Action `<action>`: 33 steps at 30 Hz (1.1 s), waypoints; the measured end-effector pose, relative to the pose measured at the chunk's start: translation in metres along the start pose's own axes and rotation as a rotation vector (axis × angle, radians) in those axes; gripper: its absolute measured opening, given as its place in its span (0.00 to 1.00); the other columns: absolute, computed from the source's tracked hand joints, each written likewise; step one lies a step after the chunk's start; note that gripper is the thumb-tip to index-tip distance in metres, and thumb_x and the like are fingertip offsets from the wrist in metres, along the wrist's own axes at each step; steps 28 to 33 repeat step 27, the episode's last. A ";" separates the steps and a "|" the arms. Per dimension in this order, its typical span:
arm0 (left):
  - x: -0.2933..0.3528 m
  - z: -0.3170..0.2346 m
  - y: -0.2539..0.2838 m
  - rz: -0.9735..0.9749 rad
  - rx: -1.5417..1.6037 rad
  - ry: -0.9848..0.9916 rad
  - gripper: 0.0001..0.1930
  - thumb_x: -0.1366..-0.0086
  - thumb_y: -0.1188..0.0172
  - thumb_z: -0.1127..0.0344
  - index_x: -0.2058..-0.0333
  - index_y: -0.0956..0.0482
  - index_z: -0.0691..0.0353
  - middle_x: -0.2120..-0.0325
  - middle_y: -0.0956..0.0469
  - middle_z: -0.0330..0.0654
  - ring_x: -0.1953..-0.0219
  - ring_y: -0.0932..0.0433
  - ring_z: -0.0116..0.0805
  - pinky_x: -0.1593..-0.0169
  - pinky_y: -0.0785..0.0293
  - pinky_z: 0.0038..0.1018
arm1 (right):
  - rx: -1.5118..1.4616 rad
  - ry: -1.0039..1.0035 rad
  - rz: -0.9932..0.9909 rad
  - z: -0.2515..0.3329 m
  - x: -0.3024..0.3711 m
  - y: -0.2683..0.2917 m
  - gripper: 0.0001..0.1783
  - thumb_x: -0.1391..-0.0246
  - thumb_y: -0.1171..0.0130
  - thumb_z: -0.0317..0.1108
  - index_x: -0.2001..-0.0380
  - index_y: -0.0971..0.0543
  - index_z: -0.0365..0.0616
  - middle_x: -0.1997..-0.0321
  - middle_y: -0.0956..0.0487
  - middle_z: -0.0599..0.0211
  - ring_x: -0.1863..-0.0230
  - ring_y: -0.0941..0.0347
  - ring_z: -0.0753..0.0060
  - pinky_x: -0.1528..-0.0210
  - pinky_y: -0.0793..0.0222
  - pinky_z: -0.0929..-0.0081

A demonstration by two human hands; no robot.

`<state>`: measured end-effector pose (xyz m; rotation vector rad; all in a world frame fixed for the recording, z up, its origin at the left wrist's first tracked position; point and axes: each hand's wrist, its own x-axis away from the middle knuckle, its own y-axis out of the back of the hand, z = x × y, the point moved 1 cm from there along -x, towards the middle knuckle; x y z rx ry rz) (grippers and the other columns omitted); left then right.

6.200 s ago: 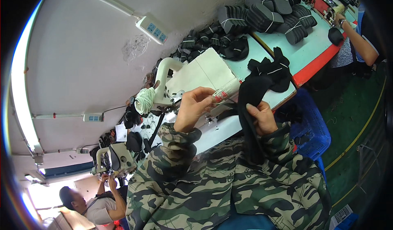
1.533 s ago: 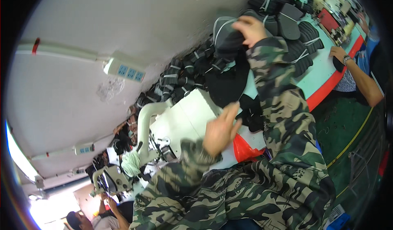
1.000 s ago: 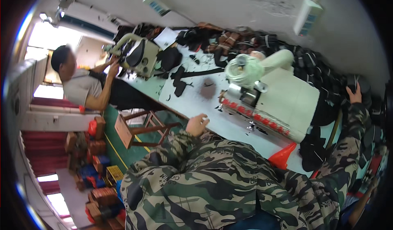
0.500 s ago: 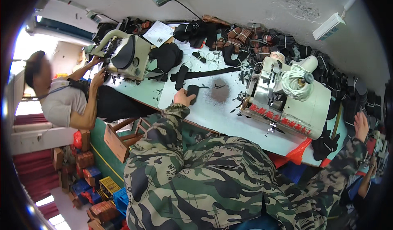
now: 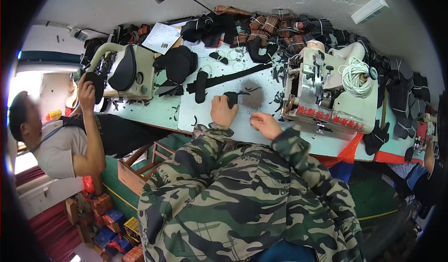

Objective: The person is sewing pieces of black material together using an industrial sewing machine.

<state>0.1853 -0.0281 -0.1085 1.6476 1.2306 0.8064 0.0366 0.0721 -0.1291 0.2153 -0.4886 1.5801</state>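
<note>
My left hand (image 5: pixel 223 111) rests on the pale worktable (image 5: pixel 205 108) with its fingers on a small black fabric piece (image 5: pixel 232 98). My right hand (image 5: pixel 265 124) lies just to its right, fingers spread, holding nothing, near a dark worn patch on the tabletop. Both camouflage sleeves come up from below. A white sewing machine (image 5: pixel 329 92) with a spool of white cord (image 5: pixel 355 72) stands right of my right hand.
Long black strips (image 5: pixel 219 81) lie beyond my hands. Bundles of black and brown pieces (image 5: pixel 275 26) line the back of the table. At the left another person (image 5: pixel 60 136) works at a second sewing machine (image 5: pixel 122 72). Wooden crates (image 5: pixel 135 168) stand under the table.
My right hand has come back from far right to the tabletop beside my left hand. My left hand stays on the black piece. The view has shifted down and centred on the table.
</note>
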 end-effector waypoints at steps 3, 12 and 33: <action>-0.007 0.021 -0.013 0.114 0.317 0.080 0.16 0.54 0.39 0.63 0.68 0.26 0.67 0.75 0.26 0.46 0.74 0.27 0.40 0.68 0.30 0.32 | 0.148 -0.014 -0.215 -0.042 -0.044 -0.008 0.21 0.54 0.43 0.35 0.60 0.29 0.29 0.68 0.23 0.55 0.67 0.26 0.66 0.64 0.32 0.73; 0.005 0.018 -0.014 0.338 1.269 0.556 0.08 0.42 0.48 0.71 0.66 0.28 0.71 0.72 0.25 0.44 0.74 0.24 0.32 0.73 0.27 0.23 | 0.219 0.039 -0.377 -0.021 -0.053 -0.010 0.13 0.57 0.43 0.35 0.79 0.30 0.35 0.83 0.30 0.56 0.80 0.34 0.58 0.74 0.39 0.65; -0.002 -0.039 0.027 1.145 1.360 0.427 0.28 0.39 0.55 0.45 0.57 0.31 0.70 0.74 0.24 0.50 0.82 0.23 0.39 0.83 0.30 0.23 | 0.920 0.790 -0.561 0.076 0.055 0.012 0.12 0.66 0.43 0.23 0.72 0.22 0.47 0.67 0.26 0.69 0.65 0.31 0.60 0.64 0.34 0.69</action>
